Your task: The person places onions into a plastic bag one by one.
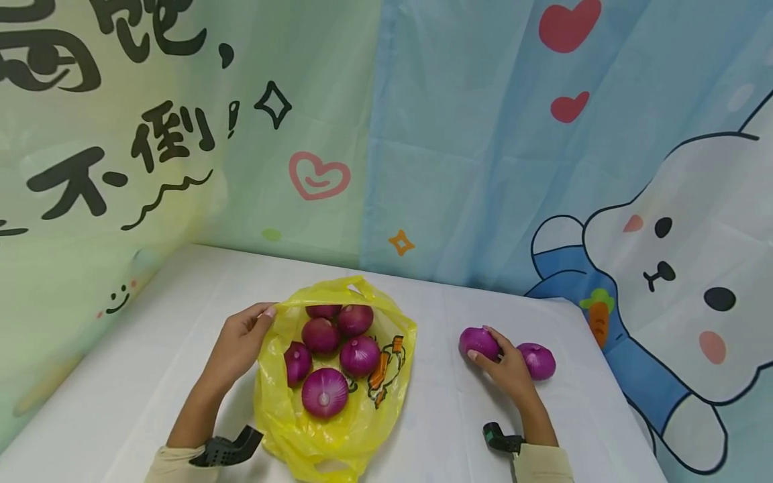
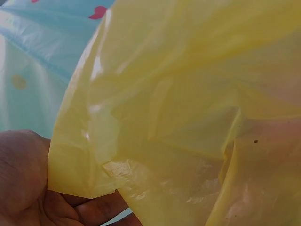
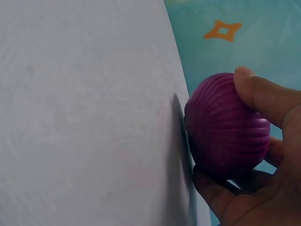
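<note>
A yellow plastic bag lies with its mouth spread wide, and several purple onions sit inside it. At the bag's left rim, my left hand pinches the thin plastic between thumb and fingers. The left wrist view shows the bag's film filling most of the picture beside the left hand. To the right of the bag, my right hand grips a purple onion, thumb on one side and fingers on the other. That onion appears close up in the right wrist view.
Another purple onion rests on the white tablecloth just right of my right hand. A printed cloth backdrop with a cartoon rabbit and hearts hangs behind the table. A dark device is strapped to each wrist.
</note>
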`<state>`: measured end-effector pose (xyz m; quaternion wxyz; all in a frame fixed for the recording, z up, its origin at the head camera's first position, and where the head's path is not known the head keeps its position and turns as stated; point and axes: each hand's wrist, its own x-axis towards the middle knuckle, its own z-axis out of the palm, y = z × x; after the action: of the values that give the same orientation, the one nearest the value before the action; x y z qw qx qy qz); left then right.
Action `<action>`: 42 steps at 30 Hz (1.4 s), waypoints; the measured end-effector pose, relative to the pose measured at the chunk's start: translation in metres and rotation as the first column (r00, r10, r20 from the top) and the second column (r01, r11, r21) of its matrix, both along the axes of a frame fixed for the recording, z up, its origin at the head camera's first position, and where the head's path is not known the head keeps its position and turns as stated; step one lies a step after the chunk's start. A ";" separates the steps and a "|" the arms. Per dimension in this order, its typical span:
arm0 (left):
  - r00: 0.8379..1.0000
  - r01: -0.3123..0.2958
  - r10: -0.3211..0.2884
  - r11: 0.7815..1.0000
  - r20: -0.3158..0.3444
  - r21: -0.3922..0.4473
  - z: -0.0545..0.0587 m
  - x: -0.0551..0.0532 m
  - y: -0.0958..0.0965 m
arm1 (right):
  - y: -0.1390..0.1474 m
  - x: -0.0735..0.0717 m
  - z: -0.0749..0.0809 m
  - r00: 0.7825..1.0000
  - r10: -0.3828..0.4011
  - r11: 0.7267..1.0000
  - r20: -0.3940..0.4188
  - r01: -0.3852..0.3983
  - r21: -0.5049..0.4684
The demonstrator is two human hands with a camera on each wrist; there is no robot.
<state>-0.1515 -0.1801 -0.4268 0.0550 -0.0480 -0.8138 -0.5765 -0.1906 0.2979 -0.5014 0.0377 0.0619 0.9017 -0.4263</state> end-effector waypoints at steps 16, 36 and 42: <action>1.000 -0.015 0.015 1.000 0.015 0.007 0.002 0.001 0.000 | -0.019 0.010 0.028 0.990 0.083 0.995 -0.112 -0.089 -0.047; 1.000 -0.011 0.011 1.000 0.001 0.000 -0.001 -0.001 0.000 | -0.049 0.015 0.075 0.962 0.165 0.970 -0.218 -0.199 -0.143; 1.000 -0.003 0.002 1.000 0.016 0.024 0.002 0.000 0.002 | -0.063 0.013 0.083 0.946 0.207 0.948 -0.251 -0.257 -0.188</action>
<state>-0.1511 -0.1785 -0.4249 0.0498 -0.0416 -0.8073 -0.5866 -0.1780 0.2345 -0.4188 -0.0094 -0.0991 0.8488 -0.5193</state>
